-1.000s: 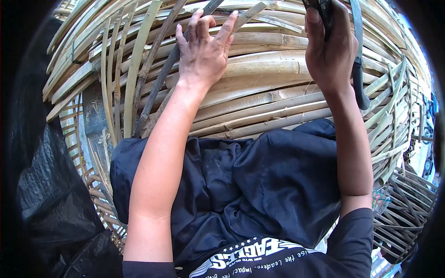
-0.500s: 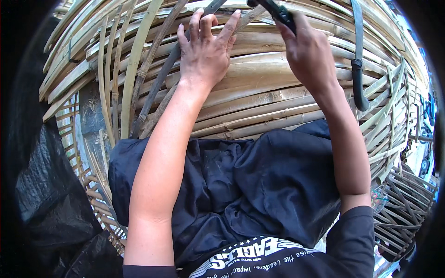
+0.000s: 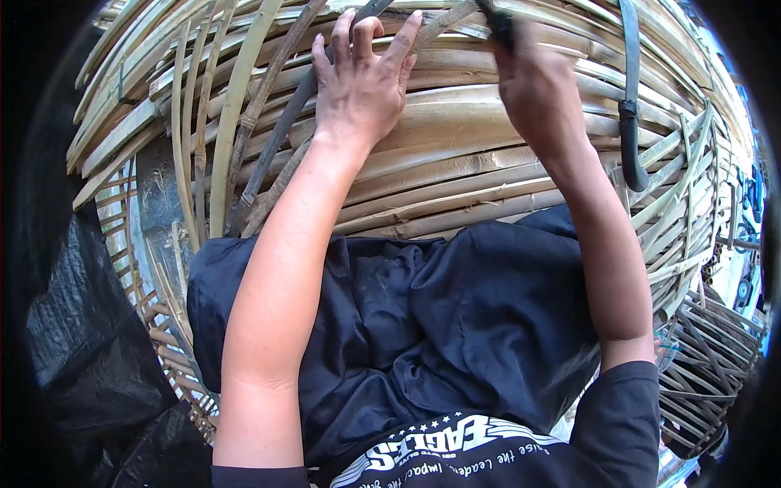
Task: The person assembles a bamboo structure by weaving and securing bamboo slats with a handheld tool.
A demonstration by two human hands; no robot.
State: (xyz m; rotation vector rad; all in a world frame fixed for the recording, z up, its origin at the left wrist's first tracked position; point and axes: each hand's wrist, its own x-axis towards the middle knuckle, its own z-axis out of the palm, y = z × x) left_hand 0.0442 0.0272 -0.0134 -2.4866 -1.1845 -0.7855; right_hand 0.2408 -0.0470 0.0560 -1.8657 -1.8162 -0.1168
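Observation:
My left hand lies with its fingers spread and slightly bent on the woven bamboo slats. Its fingers reach over a dark grey strip that slants across the slats. In my right hand, closed and blurred by motion, is a black-handled tool. The upper edge of the picture cuts off the tool's far end, so its kind does not show. Between the two hands, a greyish-brown strip runs aslant.
A long blade with a black hooked handle lies on the slats at right. Loose bamboo strips slant at left. Black plastic sheeting hangs at far left. A pile of dark sticks is at lower right.
The tool in my right hand has swung, and its head has moved out of view. My left hand stays in nearly the same place on the slats.

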